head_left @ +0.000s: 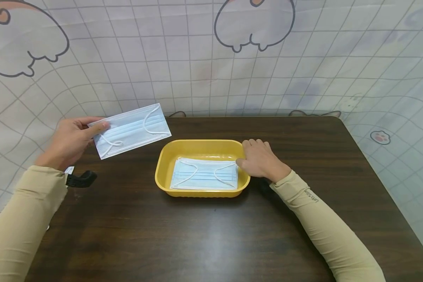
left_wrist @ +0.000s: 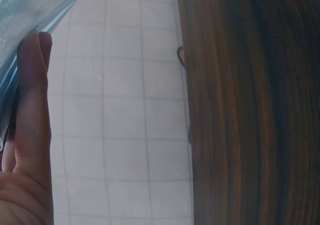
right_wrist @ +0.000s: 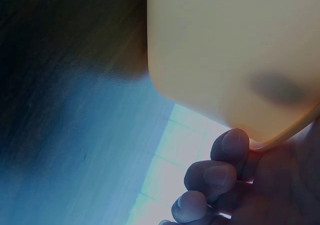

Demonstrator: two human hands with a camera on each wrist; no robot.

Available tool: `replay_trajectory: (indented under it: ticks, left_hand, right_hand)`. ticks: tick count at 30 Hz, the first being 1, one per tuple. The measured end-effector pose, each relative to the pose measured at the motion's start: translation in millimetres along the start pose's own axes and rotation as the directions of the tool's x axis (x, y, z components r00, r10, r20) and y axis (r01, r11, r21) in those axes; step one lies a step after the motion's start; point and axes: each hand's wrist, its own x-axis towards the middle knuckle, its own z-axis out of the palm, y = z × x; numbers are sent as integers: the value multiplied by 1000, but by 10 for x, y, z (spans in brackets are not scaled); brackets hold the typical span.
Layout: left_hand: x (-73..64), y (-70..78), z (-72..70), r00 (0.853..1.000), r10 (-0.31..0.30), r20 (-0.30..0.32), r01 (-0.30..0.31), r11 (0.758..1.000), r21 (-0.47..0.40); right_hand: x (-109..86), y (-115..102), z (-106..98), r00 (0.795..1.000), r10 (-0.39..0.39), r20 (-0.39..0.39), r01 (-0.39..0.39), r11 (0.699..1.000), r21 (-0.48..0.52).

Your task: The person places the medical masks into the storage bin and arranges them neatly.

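Note:
Out to the left, above the table, my left hand (head_left: 69, 140) pinches a pale blue face mask (head_left: 132, 130) by its left end, thumb on top. White ear loops lie across the mask's face. In the left wrist view the mask's blue underside (left_wrist: 25, 15) looks shiny beside the fingers (left_wrist: 33, 100). A yellow basin (head_left: 201, 145) stands mid-table with more blue face masks (head_left: 205, 176) lying flat inside; how many cannot be told. My right hand (head_left: 261, 159) grips the basin's right rim, fingers curled under it in the right wrist view.
The dark wooden table (head_left: 211, 231) ends at a white grid-patterned cloth (head_left: 197, 70) behind and beside it. Dark cords (head_left: 315, 114) show along the back edge. A black strap (head_left: 81, 179) sticks out by the left wrist.

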Motion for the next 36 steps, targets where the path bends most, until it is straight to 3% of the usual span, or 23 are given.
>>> replay_trajectory:
  ticks: [11,26,36]
  left_hand:
    - [-37,114,152,999,38,34,-33,990,-134]
    - [-79,279,602,984,82,158,-60,988,-143]
    - [-105,363,885,959,84,270,-49,990,-135]
  right_hand:
    - [8,-8,13,1000,7,10,-7,1000,2]
    - [-9,3,12,1000,14,6,-14,1000,-4]
    - [-8,2,22,1000,6,-8,-6,1000,0]
